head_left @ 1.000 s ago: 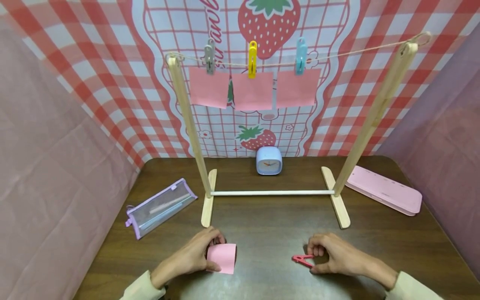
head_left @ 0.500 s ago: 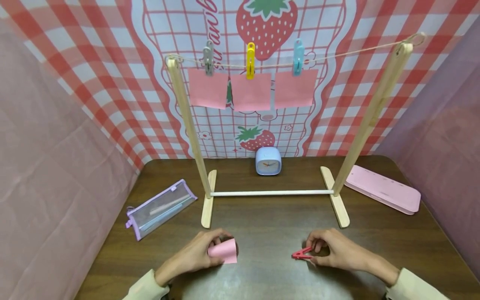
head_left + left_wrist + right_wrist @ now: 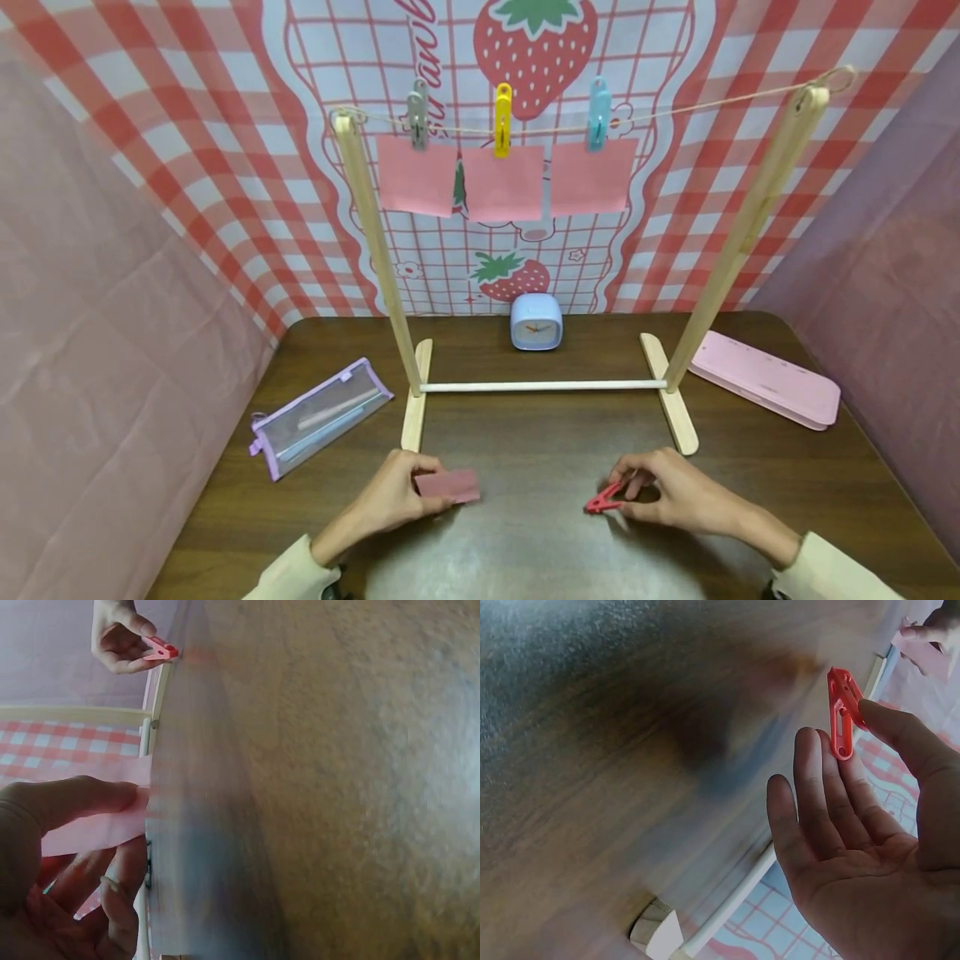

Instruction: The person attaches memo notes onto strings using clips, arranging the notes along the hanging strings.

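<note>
My left hand [image 3: 393, 496] pinches a small pink paper sheet [image 3: 457, 483] between thumb and fingers, close over the table's front middle. In the left wrist view the thumb lies along the paper [image 3: 90, 834]. To the right, my right hand [image 3: 678, 496] holds a red clothespin [image 3: 602, 498] by its handle ends, thumb on one and fingertips on the other; the right wrist view shows the clothespin [image 3: 842, 724] too. Beyond both hands, three pink sheets hang on a string from a grey clothespin [image 3: 417, 117], a yellow clothespin [image 3: 502, 121] and a light blue clothespin [image 3: 597, 115].
A wooden frame with a left post [image 3: 378, 258], right post [image 3: 746, 242] and low white bar [image 3: 543, 386] carries the string. Behind it stands a light blue clock [image 3: 536, 323]. A mesh pencil pouch [image 3: 322, 417] lies left, a pink case [image 3: 765, 382] right.
Both hands have risen slightly from the table. The pink sheet has turned from facing up to nearly edge-on, and the red clothespin has tilted in the right hand.
</note>
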Demonstrator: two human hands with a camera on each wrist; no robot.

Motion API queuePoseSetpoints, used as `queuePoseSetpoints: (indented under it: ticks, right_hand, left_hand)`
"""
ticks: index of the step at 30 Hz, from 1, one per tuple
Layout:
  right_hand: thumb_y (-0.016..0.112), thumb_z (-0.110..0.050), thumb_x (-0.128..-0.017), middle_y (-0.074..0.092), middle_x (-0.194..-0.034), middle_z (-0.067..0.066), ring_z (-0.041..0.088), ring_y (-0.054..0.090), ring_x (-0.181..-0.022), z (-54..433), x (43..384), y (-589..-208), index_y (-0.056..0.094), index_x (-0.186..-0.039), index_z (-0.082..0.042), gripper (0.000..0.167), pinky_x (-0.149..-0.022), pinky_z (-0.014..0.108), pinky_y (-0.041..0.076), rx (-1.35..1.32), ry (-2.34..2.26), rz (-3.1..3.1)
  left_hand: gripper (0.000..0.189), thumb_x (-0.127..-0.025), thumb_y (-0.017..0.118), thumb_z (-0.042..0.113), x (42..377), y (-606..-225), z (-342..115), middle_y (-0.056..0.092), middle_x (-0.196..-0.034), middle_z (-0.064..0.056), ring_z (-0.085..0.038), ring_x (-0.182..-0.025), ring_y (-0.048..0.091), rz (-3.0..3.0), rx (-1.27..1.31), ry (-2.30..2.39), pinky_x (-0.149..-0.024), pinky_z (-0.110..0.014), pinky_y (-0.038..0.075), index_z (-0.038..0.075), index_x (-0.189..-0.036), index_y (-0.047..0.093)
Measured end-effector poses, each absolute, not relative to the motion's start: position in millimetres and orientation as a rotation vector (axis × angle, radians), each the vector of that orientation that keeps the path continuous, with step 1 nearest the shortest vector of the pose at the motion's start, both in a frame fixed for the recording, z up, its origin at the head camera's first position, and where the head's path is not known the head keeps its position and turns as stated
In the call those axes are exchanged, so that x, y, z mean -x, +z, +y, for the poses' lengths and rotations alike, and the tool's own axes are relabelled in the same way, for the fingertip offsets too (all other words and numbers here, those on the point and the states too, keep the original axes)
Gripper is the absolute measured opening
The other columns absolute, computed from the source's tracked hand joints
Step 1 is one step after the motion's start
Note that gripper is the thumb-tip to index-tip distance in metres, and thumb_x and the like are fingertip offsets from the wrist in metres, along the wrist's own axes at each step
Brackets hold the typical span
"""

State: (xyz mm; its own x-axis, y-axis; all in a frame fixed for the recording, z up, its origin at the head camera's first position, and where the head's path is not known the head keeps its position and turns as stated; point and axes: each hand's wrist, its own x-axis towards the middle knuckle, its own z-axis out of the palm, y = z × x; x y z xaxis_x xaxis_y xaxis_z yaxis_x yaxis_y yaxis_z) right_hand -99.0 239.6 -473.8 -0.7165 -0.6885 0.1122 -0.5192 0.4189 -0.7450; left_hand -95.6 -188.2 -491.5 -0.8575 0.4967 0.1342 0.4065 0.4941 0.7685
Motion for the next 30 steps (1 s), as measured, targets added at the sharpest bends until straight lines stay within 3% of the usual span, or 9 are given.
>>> queuePoseSetpoints:
  ticks: [4,9,14,17,24,30]
  right_hand:
    - [0.084,-0.012,-0.087,0.079,-0.091,-0.005,-0.002,0.071,-0.081,240.1,100.0,-468.0,0.072,-0.105,-0.014,0.021,-0.071,0.026,0.062,1.051,-1.19,2.451]
    - [0.082,-0.009,-0.089,0.079,-0.092,-0.006,-0.001,0.072,-0.082,239.6,103.0,-461.7,0.071,-0.105,-0.013,0.02,-0.071,0.028,0.064,1.074,-1.211,2.449]
    - [0.083,-0.013,-0.09,0.078,-0.09,-0.008,-0.003,0.071,-0.079,239.9,106.9,-454.5,0.071,-0.106,-0.015,0.02,-0.067,0.025,0.062,1.072,-1.204,2.482]
    - [0.083,-0.014,-0.09,0.078,-0.09,-0.006,-0.003,0.07,-0.077,240.1,108.7,-450.1,0.071,-0.107,-0.015,0.02,-0.066,0.023,0.061,1.066,-1.207,2.503]
    - [0.083,-0.019,-0.09,0.078,-0.092,-0.006,-0.003,0.068,-0.08,239.6,112.6,-437.7,0.074,-0.109,-0.013,0.022,-0.068,0.024,0.062,1.06,-1.186,2.608]
    - [0.086,-0.018,-0.087,0.076,-0.093,-0.01,-0.005,0.067,-0.081,240.6,116.9,-424.1,0.075,-0.108,-0.018,0.023,-0.068,0.023,0.062,1.042,-1.164,2.714]
  left_hand:
    - [0.008,-0.08,0.086,0.011,95.6,-491.4,-186.7,0.072,-0.067,0.003,0.009,-0.053,0.055,2.587,-0.735,1.311,-0.046,-0.017,0.053,0.012,-0.081,0.078]
    - [0.005,-0.085,0.081,0.008,94.7,-490.9,-181.8,0.073,-0.067,-0.007,-0.001,-0.047,0.063,2.449,-0.623,1.409,-0.041,-0.027,0.056,0.007,-0.087,0.077]
    - [0.009,-0.087,0.081,0.011,99.0,-491.9,-176.7,0.074,-0.071,-0.009,0.0,-0.05,0.061,2.465,-0.66,1.451,-0.041,-0.024,0.054,0.005,-0.088,0.075]
    - [0.013,-0.089,0.08,0.01,102.6,-493.3,-172.0,0.074,-0.073,-0.014,-0.005,-0.051,0.063,2.452,-0.635,1.508,-0.042,-0.026,0.056,0.0,-0.095,0.074]
    - [0.024,-0.093,0.075,0.003,112.8,-494.2,-160.3,0.072,-0.082,-0.034,-0.016,-0.057,0.069,2.297,-0.412,1.729,-0.052,-0.038,0.063,-0.017,-0.106,0.069]
    - [0.022,-0.093,0.07,-0.002,124.6,-492.4,-148.7,0.075,-0.094,-0.033,-0.015,-0.074,0.074,2.329,-0.337,1.786,-0.07,-0.035,0.067,-0.017,-0.11,0.07]
